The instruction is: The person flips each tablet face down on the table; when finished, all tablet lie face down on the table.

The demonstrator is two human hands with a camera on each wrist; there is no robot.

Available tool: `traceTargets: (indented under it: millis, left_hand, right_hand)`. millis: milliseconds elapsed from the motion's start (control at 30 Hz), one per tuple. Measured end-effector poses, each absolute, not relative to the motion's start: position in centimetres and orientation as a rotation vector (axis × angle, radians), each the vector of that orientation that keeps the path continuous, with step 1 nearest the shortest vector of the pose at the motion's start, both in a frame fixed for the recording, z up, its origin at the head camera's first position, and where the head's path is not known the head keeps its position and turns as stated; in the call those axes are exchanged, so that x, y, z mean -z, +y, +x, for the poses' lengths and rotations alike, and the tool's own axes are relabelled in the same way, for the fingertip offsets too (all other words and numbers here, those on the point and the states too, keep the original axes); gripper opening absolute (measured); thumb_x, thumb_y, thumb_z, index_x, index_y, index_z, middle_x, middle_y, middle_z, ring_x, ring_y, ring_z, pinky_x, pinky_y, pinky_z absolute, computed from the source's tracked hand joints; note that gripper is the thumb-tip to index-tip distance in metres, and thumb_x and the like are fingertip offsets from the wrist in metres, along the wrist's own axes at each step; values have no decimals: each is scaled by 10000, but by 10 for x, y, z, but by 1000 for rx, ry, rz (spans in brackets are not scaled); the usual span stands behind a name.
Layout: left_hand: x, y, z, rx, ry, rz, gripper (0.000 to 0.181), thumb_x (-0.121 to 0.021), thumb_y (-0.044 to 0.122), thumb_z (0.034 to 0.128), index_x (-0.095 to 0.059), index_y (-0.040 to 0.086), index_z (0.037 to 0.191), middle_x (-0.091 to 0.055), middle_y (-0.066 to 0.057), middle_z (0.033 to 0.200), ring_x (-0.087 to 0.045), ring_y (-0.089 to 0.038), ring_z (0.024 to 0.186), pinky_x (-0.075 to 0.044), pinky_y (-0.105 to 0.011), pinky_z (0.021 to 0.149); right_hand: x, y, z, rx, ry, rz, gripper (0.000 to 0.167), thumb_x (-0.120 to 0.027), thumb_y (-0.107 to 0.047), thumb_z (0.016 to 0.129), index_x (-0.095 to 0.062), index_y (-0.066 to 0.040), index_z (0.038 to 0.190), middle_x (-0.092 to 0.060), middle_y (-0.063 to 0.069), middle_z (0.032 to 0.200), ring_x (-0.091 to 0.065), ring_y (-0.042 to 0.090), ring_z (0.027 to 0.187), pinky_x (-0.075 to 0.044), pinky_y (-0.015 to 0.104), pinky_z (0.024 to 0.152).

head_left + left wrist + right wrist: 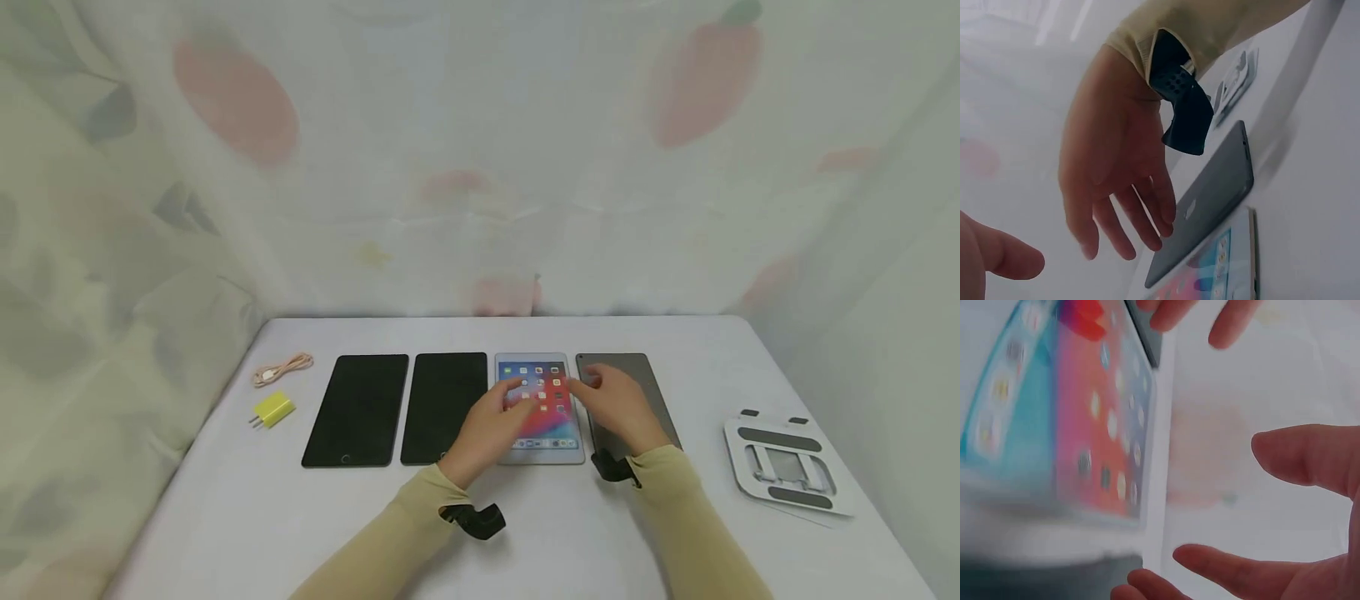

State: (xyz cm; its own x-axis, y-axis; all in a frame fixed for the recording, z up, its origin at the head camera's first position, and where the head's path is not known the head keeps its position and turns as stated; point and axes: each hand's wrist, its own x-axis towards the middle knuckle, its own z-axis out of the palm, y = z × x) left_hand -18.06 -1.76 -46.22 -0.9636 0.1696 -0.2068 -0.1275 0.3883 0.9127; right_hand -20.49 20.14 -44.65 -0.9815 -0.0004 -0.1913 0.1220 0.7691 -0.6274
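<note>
A white-framed tablet (pixel 551 429) lies flat on the table with its screen lit and app icons showing. My left hand (pixel 486 429) is above its left side, fingers relaxed and holding nothing. Over the grey tablet (pixel 647 375), which lies back side up, is my right hand (pixel 621 404); its fingertips reach toward the lit screen. In the left wrist view the right hand (pixel 1116 144) hangs with loose, apart fingers. The right wrist view has the right thumb (pixel 1310 456) clear of the lit tablet (pixel 1104 412).
Two black tablets (pixel 356 408) (pixel 453 387) with dark screens lie in the same row, to the left. Farther left are a coiled pink cable (pixel 283 367) and a yellow plug charger (pixel 273 408). A folded white stand (pixel 738 458) lies at the right.
</note>
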Motion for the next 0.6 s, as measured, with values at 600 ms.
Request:
traceTargets:
  millis: [600]
  left_hand:
    - [469, -35, -183, -1513, 2419, 60, 650, -629, 436, 1044, -533, 71, 1574, -585, -166, 1582, -599, -372, 1387, -525, -625, 1134]
  right_hand:
    - [460, 162, -205, 943, 2770, 46, 732, -651, -482, 1030, -555, 72, 1498, -645, 301, 1453, -633, 476, 1330, -535, 651, 1095]
